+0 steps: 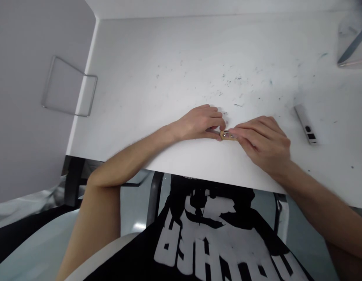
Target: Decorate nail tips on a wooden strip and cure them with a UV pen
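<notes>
Between my two hands is a small tan piece with shiny round studs, held low over the white table near its front edge. My left hand is closed, with thumb and forefinger pinching its left end, where a thin grey part shows. From the right, the fingers of my right hand are closed on the other end and cover it. What exactly the piece is cannot be made out. To the right of my right hand lies a slim grey tool with a black-marked end.
Dark crumbs and smears are scattered over the white table. A clear container with a dark strip in it stands at the far right. A bent metal wire frame is at the left wall. The table's front edge runs close to my body.
</notes>
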Tool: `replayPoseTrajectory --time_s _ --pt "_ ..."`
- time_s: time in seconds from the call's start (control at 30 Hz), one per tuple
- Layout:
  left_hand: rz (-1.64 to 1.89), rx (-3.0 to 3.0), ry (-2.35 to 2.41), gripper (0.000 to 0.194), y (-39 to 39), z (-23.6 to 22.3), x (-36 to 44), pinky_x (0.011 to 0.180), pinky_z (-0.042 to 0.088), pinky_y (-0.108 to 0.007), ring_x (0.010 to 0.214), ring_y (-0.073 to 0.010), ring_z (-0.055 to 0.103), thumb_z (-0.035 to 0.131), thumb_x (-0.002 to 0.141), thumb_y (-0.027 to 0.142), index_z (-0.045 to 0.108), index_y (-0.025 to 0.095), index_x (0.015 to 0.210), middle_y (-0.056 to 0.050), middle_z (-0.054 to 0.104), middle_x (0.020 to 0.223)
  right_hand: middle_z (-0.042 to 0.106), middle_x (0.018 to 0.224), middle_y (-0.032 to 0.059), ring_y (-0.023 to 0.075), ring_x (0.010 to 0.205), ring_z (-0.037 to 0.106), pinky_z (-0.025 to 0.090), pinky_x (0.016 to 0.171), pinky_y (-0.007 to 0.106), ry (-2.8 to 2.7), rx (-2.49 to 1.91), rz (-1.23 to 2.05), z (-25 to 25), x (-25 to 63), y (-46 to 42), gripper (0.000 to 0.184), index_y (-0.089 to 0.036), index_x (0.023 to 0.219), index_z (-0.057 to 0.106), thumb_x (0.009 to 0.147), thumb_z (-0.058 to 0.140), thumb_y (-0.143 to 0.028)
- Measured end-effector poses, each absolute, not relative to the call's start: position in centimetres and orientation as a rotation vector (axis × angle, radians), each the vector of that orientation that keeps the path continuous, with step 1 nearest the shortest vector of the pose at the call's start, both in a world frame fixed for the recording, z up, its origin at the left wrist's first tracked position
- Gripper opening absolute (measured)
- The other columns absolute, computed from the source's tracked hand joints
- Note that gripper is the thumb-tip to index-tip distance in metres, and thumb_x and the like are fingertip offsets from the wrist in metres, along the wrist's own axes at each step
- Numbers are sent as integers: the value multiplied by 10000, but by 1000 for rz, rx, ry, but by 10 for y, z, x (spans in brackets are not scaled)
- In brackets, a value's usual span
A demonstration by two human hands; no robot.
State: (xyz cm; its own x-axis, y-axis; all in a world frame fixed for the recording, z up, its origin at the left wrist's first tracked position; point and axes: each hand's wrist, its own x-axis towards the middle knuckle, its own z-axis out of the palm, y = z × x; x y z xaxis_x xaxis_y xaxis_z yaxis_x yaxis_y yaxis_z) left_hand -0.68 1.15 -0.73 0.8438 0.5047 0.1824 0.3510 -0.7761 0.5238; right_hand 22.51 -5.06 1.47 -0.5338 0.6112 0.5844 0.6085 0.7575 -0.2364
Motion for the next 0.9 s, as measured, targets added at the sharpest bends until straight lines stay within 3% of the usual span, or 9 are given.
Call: replayPoseTrajectory --time_s 0.9 --pt "522 2553 591 432 11 -12 -8 776 388 -293 760 -148 514 501 968 600 690 212 987 -8 615 768 739 864 -12 134 762 617 465 693 325 -2264 -887 -26 17 225 -48 143 -232 973 671 872 678 -131"
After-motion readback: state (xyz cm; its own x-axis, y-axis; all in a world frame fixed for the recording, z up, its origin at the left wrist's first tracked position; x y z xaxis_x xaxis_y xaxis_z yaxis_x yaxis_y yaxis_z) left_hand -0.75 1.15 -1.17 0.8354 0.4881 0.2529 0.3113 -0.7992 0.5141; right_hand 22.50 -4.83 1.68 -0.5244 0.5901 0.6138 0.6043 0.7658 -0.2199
